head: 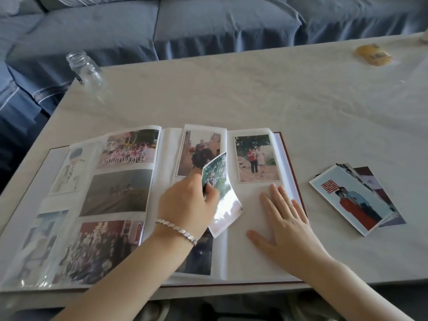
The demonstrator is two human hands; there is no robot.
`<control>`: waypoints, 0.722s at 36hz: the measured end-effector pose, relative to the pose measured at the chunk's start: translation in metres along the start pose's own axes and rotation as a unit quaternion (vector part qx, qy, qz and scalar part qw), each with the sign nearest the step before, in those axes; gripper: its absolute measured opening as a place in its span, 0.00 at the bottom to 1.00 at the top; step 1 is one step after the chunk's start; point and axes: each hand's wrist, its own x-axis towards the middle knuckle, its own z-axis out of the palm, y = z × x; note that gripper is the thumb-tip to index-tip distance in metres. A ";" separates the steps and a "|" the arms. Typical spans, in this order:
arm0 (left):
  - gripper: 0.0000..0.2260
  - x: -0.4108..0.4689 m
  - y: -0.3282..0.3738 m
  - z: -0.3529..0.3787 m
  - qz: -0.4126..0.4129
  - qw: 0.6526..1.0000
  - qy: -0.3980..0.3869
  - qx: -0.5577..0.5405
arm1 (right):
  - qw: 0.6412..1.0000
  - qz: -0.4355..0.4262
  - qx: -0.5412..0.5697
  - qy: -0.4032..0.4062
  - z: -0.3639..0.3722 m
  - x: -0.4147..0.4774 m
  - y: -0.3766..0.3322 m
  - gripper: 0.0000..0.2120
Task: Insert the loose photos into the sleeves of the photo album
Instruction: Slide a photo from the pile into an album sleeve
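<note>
The photo album lies open on the table, its left page full of sleeved photos. My left hand, with a silver bracelet on the wrist, pinches a loose photo that bends over the middle column of the right page. My right hand lies flat, fingers spread, on an empty sleeve of the right page, just below a sleeved photo of people outdoors. A stack of loose photos sits on the table to the right of the album.
The pale table holds a clear glass jar at the far left corner and a yellow packet at the far right. A blue-covered sofa runs behind the table.
</note>
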 end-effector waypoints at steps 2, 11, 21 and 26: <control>0.24 0.000 0.001 -0.003 0.026 1.000 0.013 0.008 | 1.000 -0.001 -0.001 0.000 -0.001 -0.001 -0.001 0.58; 0.11 -0.005 -0.004 -0.009 0.028 0.996 0.076 -0.047 | 1.000 0.006 0.002 0.012 -0.003 -0.003 -0.005 0.55; 0.16 -0.005 -0.012 -0.005 -0.043 0.993 0.071 -0.081 | 0.998 0.030 0.028 0.055 0.010 -0.006 -0.015 0.50; 0.09 -0.002 -0.013 -0.009 -0.107 0.988 -0.018 -0.115 | 0.994 0.060 0.060 0.066 0.014 -0.006 -0.012 0.44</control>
